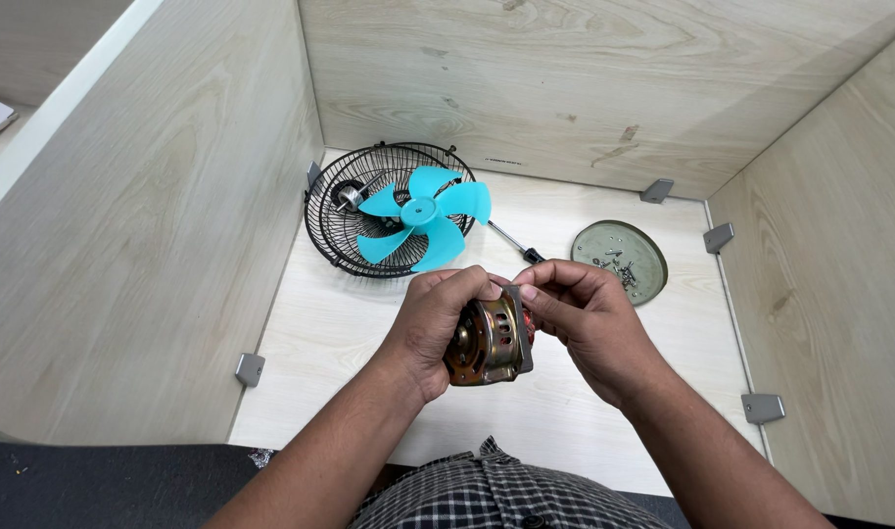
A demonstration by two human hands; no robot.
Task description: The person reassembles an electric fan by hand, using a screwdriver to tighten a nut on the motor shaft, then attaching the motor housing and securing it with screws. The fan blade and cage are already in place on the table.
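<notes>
A small brass-coloured fan motor (489, 341) with a metal end plate is held above the desk, close to my body. My left hand (436, 321) wraps around its left side and top. My right hand (585, 315) grips its right side, fingertips meeting the left hand's at the motor's top edge. Behind the hands a turquoise fan blade (424, 217) lies on a black wire fan guard (357, 227) that leans in the back left corner.
A screwdriver (514, 243) lies partly hidden behind my hands. A round grey-green dish (641, 263) with several screws sits at the back right. Wooden partition walls (144, 245) with metal corner brackets (250, 369) enclose the desk on three sides.
</notes>
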